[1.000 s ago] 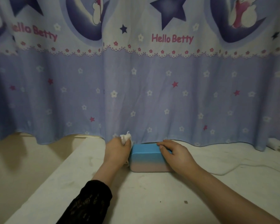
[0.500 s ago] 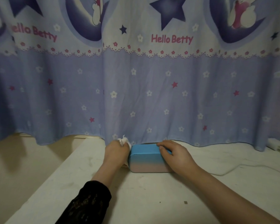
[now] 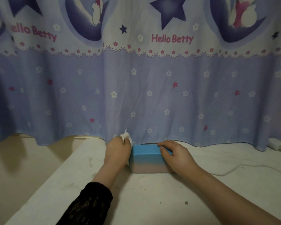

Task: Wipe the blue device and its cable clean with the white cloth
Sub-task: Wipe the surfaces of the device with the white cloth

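The blue device [image 3: 148, 157], a rounded box blue on top and fading to pink below, stands on the white table [image 3: 152, 200] at about 12 o'clock from the person, just in front of the curtain [image 3: 136, 95]. The left hand [image 3: 118, 151] grips the bunched white cloth [image 3: 126, 138] and presses it against the device's 9 o'clock end. The right hand [image 3: 177, 155] has its fingers curled over the top at the 3 o'clock end, steadying it. The device looks rigid and probably light, with smooth faces that could slide under a wipe, so bracing its ends seems the best hold. The cloth is soft and crumples easily. A thin white cable [image 3: 234, 171] trails off toward 3 o'clock; being limp, it probably needs pinching through the cloth
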Demonstrator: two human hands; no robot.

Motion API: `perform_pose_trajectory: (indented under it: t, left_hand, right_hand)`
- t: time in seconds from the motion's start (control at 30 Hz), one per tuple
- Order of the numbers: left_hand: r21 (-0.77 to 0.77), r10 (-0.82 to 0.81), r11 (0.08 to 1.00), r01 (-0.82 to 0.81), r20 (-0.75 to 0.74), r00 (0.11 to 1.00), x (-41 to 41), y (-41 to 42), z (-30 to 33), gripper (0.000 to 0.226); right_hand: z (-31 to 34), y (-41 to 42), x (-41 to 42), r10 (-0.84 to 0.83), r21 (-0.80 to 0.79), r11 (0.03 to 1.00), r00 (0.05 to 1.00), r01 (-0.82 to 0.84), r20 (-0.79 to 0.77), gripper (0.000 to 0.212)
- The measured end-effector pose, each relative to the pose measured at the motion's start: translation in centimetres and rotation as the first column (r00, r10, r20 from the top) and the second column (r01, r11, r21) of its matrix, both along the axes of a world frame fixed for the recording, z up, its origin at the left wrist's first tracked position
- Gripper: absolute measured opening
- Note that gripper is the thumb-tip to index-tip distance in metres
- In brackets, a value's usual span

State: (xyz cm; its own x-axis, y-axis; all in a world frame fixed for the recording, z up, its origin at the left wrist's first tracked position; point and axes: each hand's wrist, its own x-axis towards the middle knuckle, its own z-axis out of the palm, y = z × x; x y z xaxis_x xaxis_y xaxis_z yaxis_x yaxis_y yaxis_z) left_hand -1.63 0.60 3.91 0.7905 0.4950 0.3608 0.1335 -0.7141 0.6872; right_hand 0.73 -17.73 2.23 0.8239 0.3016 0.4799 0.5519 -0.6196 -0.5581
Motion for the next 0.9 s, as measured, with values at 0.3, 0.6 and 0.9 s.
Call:
perform_pose_trajectory:
  t: [0.3, 0.6, 0.9]
  left_hand:
    - [-0.008, 0.033, 0.999, -0.033, -0.014, 0.999, -0.4, -0.1, 0.3, 0.039]
    - [-0.054, 0.046, 0.998, -0.038, 0.154, 0.987, -1.1, -0.3, 0.6, 0.035]
    - [-0.436, -0.328, 0.73, 0.527, 0.452, 0.829, -2.3, -2.3, 1.9, 0.016]
  right_hand:
    - [-0.2, 0.0, 0.0, -0.007, 0.0, 1.0, 1.0, 0.007, -0.005, 0.027]
    - [-0.1, 0.1, -0.2, -0.039, -0.079, 0.996, 0.999, 0.04, 0.023, 0.029]
    - [0.4, 2.5, -2.7, 0.166, -0.134, 0.982, 0.94, -0.131, 0.297, 0.064]
